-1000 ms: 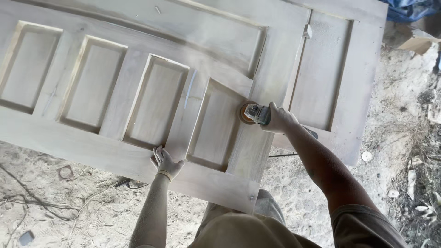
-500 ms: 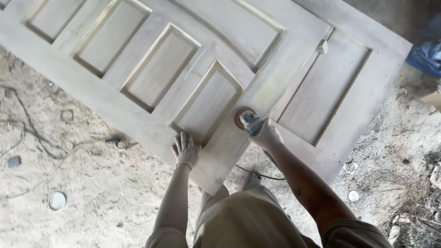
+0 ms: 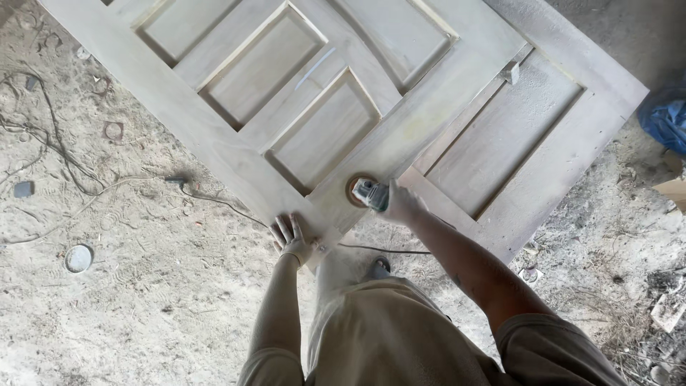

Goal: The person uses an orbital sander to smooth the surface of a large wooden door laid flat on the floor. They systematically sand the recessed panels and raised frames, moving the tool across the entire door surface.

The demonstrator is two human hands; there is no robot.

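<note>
Right hand (image 3: 401,202): wrapped around a small angle grinder (image 3: 370,193), disc flat on the near rail of the upper door (image 3: 400,121).
Left hand (image 3: 291,237): fingers spread wide, palm down on that door's near corner.
Doors: two pale panelled ones, upper lying across the lower door (image 3: 572,107).
Floor (image 3: 143,300): dusty, with thin cables (image 3: 64,164) at left.
Round lids: one, pale, near left (image 3: 78,258).
Blue sheeting (image 3: 668,114): far right edge.
</note>
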